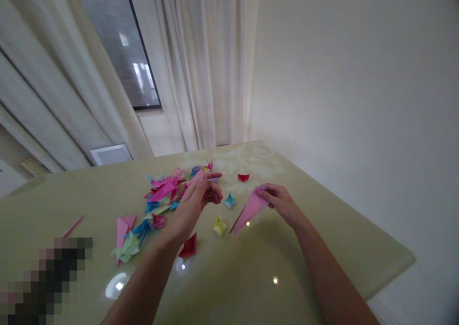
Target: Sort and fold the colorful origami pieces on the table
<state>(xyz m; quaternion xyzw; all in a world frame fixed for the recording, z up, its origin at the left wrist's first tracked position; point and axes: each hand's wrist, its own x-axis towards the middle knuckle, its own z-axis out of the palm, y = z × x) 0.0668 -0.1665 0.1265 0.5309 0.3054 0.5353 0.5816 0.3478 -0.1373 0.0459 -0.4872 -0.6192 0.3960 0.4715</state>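
My right hand (278, 198) pinches the wide end of a pink piece of folded paper (252, 207), whose narrow tip points down-left toward the table. A thin dark red edge shows along its left side. My left hand (204, 191) is raised in front of a pile of folded paper pieces (167, 187), index finger stretched out and the other fingers loosely bent. It appears to hold nothing. Between and below the hands are a light blue folded paper piece (230, 200), a yellow one (219, 225) and a red one (189, 246). Another small red paper piece (243, 177) lies farther back.
The glossy table (344, 248) meets a white wall on the right. On the left lie a pink folded sheet (123, 229), a pale green paper crane (128, 249), a blue folded piece (142, 230) and a thin pink stick (73, 225). Curtains (204, 67) hang behind.
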